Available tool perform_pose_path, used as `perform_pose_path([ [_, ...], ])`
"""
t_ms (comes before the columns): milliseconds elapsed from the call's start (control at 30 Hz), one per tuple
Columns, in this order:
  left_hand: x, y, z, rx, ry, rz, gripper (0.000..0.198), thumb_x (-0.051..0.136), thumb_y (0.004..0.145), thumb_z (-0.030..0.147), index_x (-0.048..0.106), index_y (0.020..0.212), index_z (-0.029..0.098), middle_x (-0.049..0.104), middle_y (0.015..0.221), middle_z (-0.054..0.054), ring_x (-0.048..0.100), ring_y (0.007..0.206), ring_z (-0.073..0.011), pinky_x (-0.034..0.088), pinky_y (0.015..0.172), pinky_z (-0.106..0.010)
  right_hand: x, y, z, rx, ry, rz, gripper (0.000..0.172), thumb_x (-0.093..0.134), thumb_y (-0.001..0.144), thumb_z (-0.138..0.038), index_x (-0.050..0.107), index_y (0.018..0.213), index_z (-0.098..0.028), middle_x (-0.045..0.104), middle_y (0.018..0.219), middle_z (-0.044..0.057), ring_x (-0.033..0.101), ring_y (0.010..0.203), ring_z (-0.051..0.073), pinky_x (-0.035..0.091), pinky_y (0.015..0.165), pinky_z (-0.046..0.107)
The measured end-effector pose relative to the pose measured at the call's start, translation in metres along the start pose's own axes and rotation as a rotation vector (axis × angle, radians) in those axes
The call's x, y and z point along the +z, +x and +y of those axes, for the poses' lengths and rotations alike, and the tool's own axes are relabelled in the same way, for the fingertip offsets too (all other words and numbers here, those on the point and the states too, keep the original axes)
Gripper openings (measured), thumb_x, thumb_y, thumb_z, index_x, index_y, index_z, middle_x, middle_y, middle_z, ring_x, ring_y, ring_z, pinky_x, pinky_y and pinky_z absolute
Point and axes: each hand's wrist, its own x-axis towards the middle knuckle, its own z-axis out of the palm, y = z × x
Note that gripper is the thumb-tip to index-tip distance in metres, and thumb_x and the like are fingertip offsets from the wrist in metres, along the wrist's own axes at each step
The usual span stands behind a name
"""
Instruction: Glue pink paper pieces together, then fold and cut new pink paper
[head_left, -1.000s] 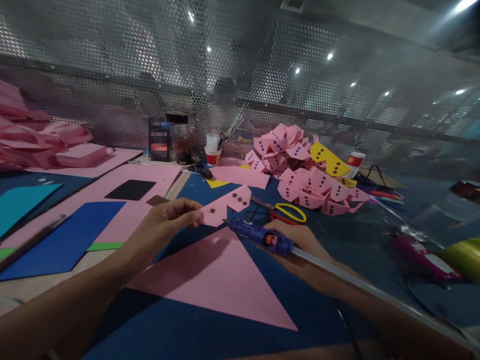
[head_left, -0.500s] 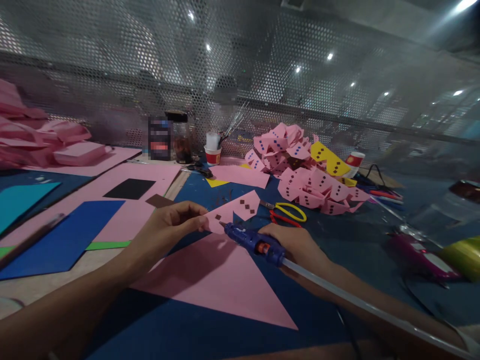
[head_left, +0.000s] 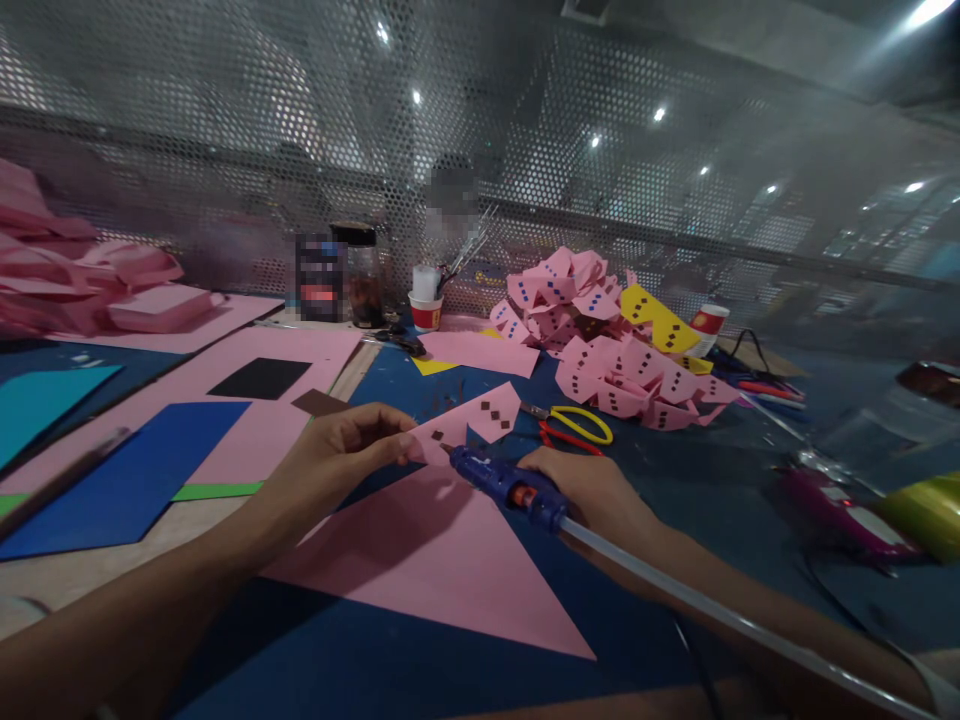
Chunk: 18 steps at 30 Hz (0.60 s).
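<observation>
My left hand (head_left: pixel 341 448) pinches the left end of a small pink paper piece (head_left: pixel 480 420) with dark square marks, holding it just above the table. My right hand (head_left: pixel 592 490) grips a blue glue gun (head_left: pixel 506 482) with a clear glue stick trailing back along my forearm. The gun's nozzle touches the lower edge of the pink piece. Beneath both hands lies a large pink paper triangle (head_left: pixel 442 560) on the blue table covering.
Yellow-handled scissors (head_left: pixel 574 425) lie just beyond my right hand. A heap of pink and yellow dotted paper pieces (head_left: pixel 607 340) sits behind. Coloured sheets (head_left: pixel 127 470), jars (head_left: pixel 364 275) and a cup (head_left: pixel 425 305) stand left and back, with a perforated metal screen behind. A purple tool (head_left: pixel 840 505) lies right.
The glue gun has moved left and forward until its nozzle meets the pink piece. My left hand has tilted the piece slightly upward and steadied it.
</observation>
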Motion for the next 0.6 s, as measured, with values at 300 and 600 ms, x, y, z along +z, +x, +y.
perform_pose_path([
  [300,0.0000,0.0003,0.0011,-0.001,0.002,-0.004,0.030,0.082,0.078,0.051,0.079,0.087,0.022,0.076,0.085,-0.004,0.068,0.080,-0.0197,0.054,0.074,-0.028,0.0008,0.0009,0.0011,0.018,0.042,-0.021,0.015,0.060,0.087,-0.027,0.064,0.100,-0.020,0.072,0.090,0.004,0.063,0.074,0.018,0.033,0.062,0.026],
  [600,-0.0004,0.0010,-0.0012,0.006,-0.027,-0.020,0.027,0.082,0.081,0.049,0.079,0.088,0.024,0.075,0.085,-0.002,0.066,0.081,-0.0179,0.052,0.075,-0.027,-0.0015,0.0018,-0.0018,0.095,0.014,-0.055,0.014,0.059,0.089,-0.031,0.062,0.095,-0.019,0.068,0.083,0.003,0.059,0.068,0.018,0.026,0.060,0.027],
])
